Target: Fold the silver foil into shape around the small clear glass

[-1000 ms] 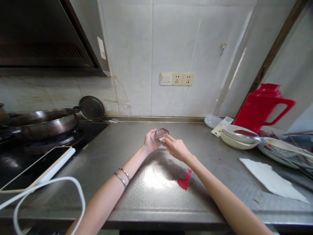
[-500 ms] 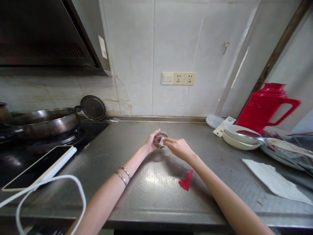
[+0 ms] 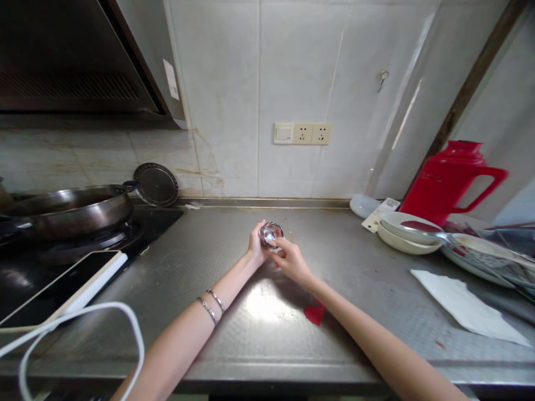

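The left hand (image 3: 256,244) is curled around a small, shiny, clear cup (image 3: 271,231), its round mouth facing the camera, above the middle of the counter. The right hand (image 3: 294,262) has bent fingers at the cup's near rim; whether they grip anything I cannot tell. Around them spreads dimpled grey metal counter (image 3: 204,234), with a ragged red scrap (image 3: 314,314) near the right forearm and, farther right, flat white paper (image 3: 462,306).

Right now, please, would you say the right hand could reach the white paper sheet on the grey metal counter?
Likely yes: only counter shows between the right hand and the white paper sheet, though that hand is at the shiny round cup.
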A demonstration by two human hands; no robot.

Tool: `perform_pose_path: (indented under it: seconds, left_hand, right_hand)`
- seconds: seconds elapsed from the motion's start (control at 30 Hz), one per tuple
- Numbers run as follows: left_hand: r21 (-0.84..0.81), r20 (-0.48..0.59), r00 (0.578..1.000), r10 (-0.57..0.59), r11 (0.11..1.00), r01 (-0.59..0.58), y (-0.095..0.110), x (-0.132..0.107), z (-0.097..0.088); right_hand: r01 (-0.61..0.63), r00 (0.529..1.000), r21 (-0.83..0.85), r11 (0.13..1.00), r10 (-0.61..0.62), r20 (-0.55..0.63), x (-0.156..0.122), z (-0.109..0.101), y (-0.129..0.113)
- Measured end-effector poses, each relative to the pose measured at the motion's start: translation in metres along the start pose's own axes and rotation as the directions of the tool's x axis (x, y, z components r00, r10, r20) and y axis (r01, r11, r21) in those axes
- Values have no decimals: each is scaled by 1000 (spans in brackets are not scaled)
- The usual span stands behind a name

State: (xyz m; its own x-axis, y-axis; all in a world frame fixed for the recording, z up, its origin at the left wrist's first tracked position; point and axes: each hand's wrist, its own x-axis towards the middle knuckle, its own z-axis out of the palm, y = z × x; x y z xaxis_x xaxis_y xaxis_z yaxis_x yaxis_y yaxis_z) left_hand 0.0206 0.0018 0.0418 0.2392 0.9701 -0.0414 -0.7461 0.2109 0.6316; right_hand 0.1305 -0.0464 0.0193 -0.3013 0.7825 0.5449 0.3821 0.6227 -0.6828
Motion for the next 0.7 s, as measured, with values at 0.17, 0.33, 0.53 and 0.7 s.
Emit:
perform_pose_path:
  seconds: [0.17,0.33,0.53,0.7]
  left_hand:
    - [29,108,991,-83,996,80,-3,-5,5]
    - [88,247,954,-171,984,154,6,-5,-1]
    - [251,244,919,-310,935,248,24,5,-17]
    - [403,207,903,-375,874,271,26,10,-23]
  right_hand:
    - [62,991,-123,990,-76,-108,1,-8,0]
    - [179,984,-514,839,-158,85,3,-30,0]
    - [422,894,-741,522,-104,436,2,-48,-7]
    - [489,852,-736,469,-77,517,2,-49,-16]
